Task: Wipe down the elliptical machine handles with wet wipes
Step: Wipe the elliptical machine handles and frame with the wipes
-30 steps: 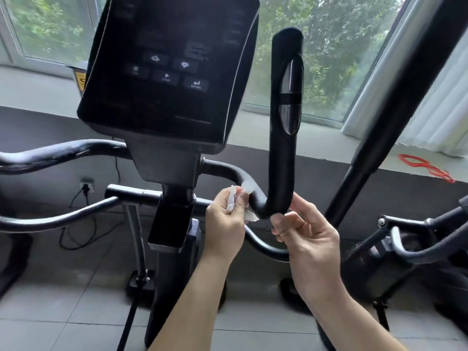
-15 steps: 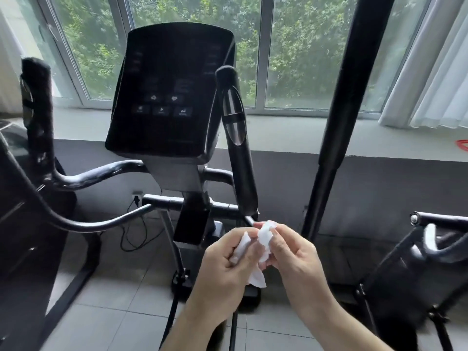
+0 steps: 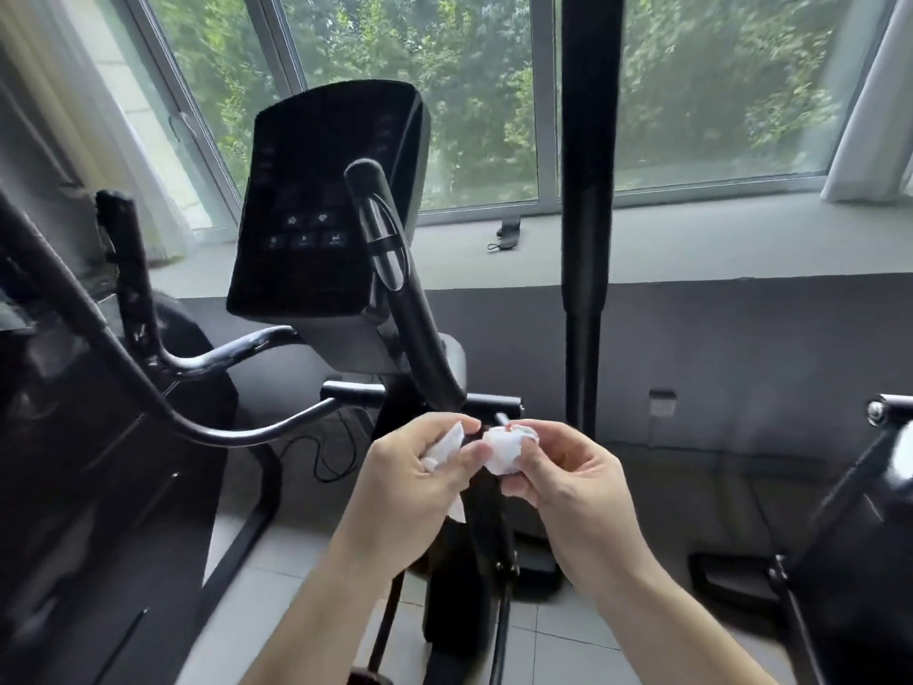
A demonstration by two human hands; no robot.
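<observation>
Both hands are up in front of the elliptical, close together and just below the curved handle (image 3: 429, 346) that rises past the console (image 3: 321, 205). The left hand (image 3: 415, 482) pinches one bunched end of the white wet wipe (image 3: 504, 452) between thumb and fingers, and the right hand (image 3: 573, 479) curls round the crumpled other end (one sheet or two, I cannot tell). The wipe touches no part of the machine. A second upright handle (image 3: 126, 259) stands well off to the left, and a tall black pole (image 3: 585, 190) rises just behind the right hand, against the window.
</observation>
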